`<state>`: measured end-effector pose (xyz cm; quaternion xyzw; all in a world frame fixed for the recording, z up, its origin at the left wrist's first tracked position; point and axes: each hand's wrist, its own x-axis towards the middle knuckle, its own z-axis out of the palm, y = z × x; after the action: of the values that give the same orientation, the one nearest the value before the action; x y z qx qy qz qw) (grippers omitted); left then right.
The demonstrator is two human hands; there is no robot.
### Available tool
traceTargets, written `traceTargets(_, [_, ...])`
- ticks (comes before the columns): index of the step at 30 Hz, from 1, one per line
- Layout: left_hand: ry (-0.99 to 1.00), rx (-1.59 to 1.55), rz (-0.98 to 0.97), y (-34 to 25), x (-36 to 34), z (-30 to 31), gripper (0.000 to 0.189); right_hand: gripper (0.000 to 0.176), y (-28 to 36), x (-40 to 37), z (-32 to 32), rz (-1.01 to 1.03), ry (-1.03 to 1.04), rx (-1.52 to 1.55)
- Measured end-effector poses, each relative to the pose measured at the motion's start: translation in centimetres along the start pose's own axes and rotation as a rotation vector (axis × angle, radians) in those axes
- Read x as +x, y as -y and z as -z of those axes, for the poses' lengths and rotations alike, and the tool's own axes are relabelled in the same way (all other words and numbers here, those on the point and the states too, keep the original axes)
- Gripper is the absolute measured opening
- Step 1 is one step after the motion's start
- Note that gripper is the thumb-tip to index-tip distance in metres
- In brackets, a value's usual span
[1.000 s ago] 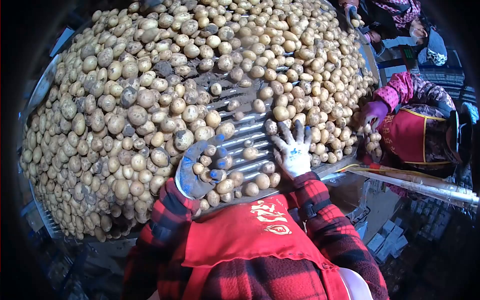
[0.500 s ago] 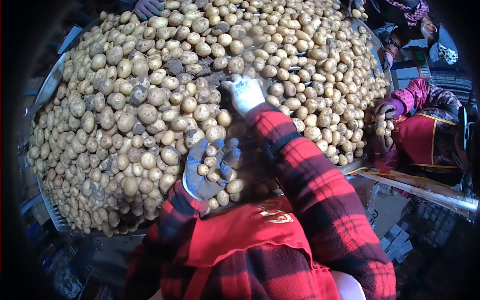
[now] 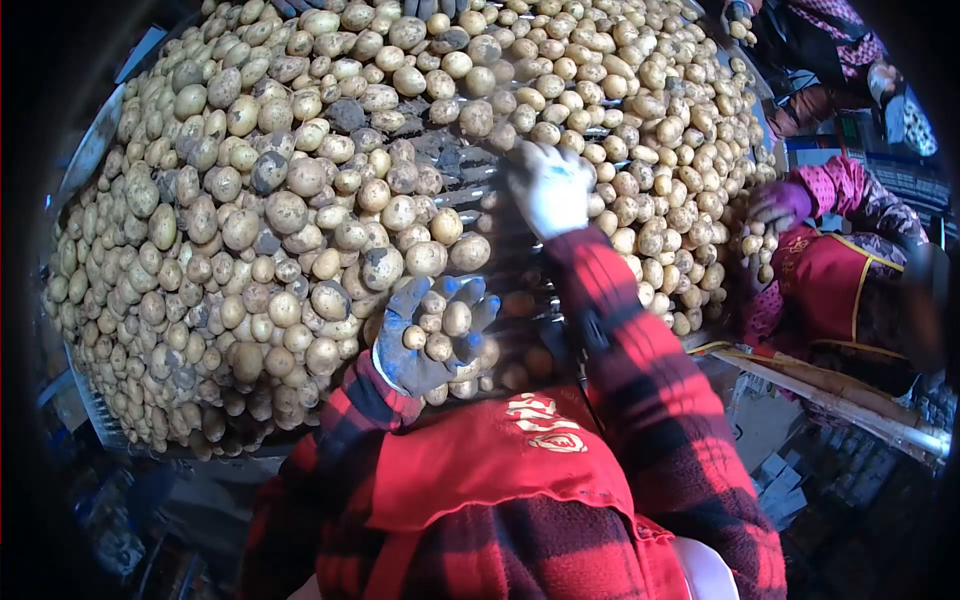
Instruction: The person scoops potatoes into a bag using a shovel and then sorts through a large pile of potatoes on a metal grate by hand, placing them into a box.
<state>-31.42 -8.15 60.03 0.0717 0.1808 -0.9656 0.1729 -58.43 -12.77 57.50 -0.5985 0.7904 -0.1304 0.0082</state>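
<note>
My left hand, in a blue and grey glove, is cupped palm up around several small potatoes. It sits at the near edge of the pile, just beyond my red apron. Farther off, my right hand in a white glove reaches over the heap, its back toward me. Motion blurs its fingers, so whether it grips anything is hidden. On its left, dark slats with clods of soil show between the potatoes. A large potato lies just above my left fingertips.
Potatoes cover the wide sorting surface. At the right, a co-worker's purple-gloved hand is beside a small cluster of potatoes. Gloved fingers show at the far edge. A metal rail runs along the lower right.
My right hand has moved right, uncovering dark slats and soil. My left hand has shifted slightly right, and a bigger potato now shows among those in its palm.
</note>
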Motion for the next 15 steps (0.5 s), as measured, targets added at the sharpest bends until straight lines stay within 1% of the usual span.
traceTargets(1, [0.010,0.028,0.020,-0.1,-0.3,0.1,0.045,0.026,-0.8,1.2,-3.3,0.038,-0.048,-0.191])
traceTargets(2, [-0.123,-0.048,-0.004,0.0,-0.7,0.1,0.041,0.023,-0.9,2.0,-3.8,0.020,-0.062,-0.205])
traceTargets(3, [-0.132,-0.028,0.015,-0.2,-0.9,0.6,0.037,0.019,-1.0,2.4,-4.1,0.004,-0.078,-0.218])
traceTargets(4, [-0.157,0.008,0.003,-0.4,-1.3,0.8,0.035,0.015,-1.2,2.1,-4.3,-0.046,-0.107,-0.167])
traceTargets(5, [-0.174,0.038,-0.009,-0.5,-1.6,0.9,0.033,0.012,-1.5,1.5,-3.5,-0.026,-0.149,-0.087])
traceTargets(7, [-0.236,-0.002,-0.011,-0.7,-1.5,0.1,0.031,0.012,-2.8,0.5,-3.6,-0.050,-0.105,-0.009])
traceTargets(8, [-0.270,-0.029,-0.016,-0.6,-1.6,0.0,0.030,0.013,-2.4,-0.2,-3.0,-0.026,-0.123,-0.037])
traceTargets(9, [-0.307,-0.011,-0.067,-0.4,-1.5,1.0,0.030,0.014,-1.9,-0.6,-2.5,0.020,-0.152,-0.045])
traceTargets(11, [-0.223,0.074,0.003,-0.6,-1.4,0.8,0.036,0.018,-0.4,-0.6,-2.0,0.103,-0.221,-0.055])
traceTargets(12, [-0.248,0.114,0.008,-0.3,-1.4,0.2,0.039,0.022,-0.4,-0.4,-3.5,0.163,-0.249,-0.179])
traceTargets(13, [-0.276,0.157,0.014,0.1,-1.5,-0.7,0.042,0.025,-0.6,-0.2,-4.7,0.155,-0.140,-0.218])
traceTargets(15, [-0.293,0.234,0.023,0.3,-1.4,-1.5,0.047,0.025,-0.5,1.2,-4.2,0.100,0.018,-0.228])
